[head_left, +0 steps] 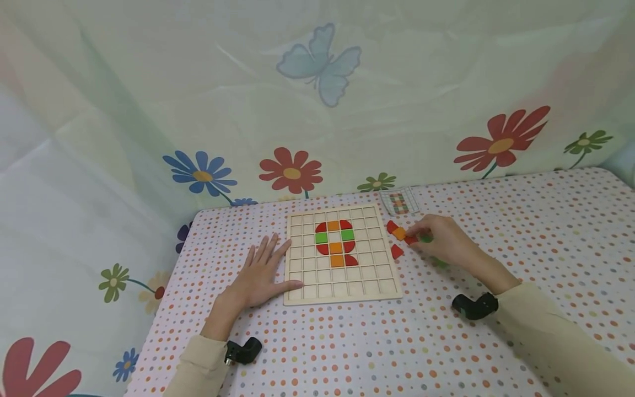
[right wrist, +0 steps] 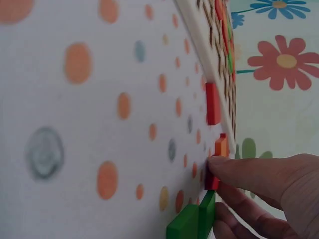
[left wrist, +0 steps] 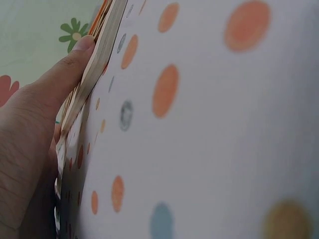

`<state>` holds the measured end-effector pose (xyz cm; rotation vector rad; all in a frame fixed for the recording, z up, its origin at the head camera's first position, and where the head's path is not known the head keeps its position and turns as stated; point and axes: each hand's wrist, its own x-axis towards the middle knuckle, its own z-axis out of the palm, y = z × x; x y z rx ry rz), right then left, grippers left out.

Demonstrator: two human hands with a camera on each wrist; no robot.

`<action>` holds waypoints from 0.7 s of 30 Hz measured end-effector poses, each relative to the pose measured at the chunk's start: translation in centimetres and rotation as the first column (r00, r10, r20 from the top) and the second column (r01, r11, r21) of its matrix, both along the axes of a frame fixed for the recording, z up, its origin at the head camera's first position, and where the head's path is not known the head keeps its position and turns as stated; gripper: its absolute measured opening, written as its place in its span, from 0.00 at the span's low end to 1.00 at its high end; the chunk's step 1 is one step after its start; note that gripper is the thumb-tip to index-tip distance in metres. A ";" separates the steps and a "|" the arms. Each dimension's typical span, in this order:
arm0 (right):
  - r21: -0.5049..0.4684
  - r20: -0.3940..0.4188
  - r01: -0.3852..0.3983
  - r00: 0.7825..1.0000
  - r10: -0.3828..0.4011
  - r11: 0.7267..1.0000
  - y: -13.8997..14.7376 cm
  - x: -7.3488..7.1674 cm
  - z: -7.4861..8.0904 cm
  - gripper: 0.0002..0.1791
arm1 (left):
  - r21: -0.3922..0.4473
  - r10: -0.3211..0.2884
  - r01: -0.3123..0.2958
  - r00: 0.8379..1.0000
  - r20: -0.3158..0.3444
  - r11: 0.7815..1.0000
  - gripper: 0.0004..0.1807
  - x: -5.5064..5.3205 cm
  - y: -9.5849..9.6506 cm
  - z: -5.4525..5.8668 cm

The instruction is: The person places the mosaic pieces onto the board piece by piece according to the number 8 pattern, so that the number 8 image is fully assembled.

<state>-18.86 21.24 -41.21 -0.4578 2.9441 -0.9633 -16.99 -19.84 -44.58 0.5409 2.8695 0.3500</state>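
Note:
A wooden grid board [head_left: 317, 292] lies on the table, with red, orange and green tiles set in a ring and a short tail below it. My left hand [head_left: 260, 275] rests at the board's left edge, fingers spread, its thumb over the lower left corner. To the right of the board, my right hand [head_left: 444, 240] pinches a red tile [right wrist: 212, 180] between thumb and fingers, low at the tabletop. Close by lie an orange tile [head_left: 399, 234], another red tile [head_left: 392, 226] and a separate red tile [head_left: 397, 252]. Green tiles [right wrist: 184, 221] lie partly beneath the right hand.
A small pattern card [head_left: 399, 202] lies behind the board's right corner, printed with a similar coloured figure. The table wears a dotted cloth [head_left: 317, 347]. A curtain [head_left: 223, 99] with flowers and a butterfly hangs at the back. Each wrist carries a black camera [head_left: 474, 306].

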 end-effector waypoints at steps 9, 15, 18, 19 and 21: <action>0.014 0.047 0.001 0.999 -0.002 1.000 0.1 -0.5 0.0 0.15 | 0.003 -0.001 0.001 1.000 -0.001 1.000 0.57 0.1 0.0 0.1; 0.013 0.068 -0.006 0.998 0.005 1.000 -0.1 -0.3 0.3 0.13 | 0.005 -0.005 0.005 1.000 -0.004 1.000 0.57 0.0 -0.1 0.0; 0.018 0.078 -0.016 0.997 0.015 1.000 -0.3 -0.2 0.4 0.12 | 0.002 -0.004 0.004 1.000 -0.003 1.000 0.58 -0.1 -0.1 0.0; 0.023 0.080 -0.018 0.997 0.016 1.000 -0.4 -0.2 0.4 0.12 | -0.001 -0.003 0.003 1.000 -0.001 1.000 0.58 -0.1 -0.1 -0.1; 0.038 0.079 -0.021 0.997 0.018 0.999 -0.5 -0.3 0.5 0.12 | -0.002 -0.003 0.003 1.000 -0.002 1.000 0.57 -0.1 -0.2 -0.2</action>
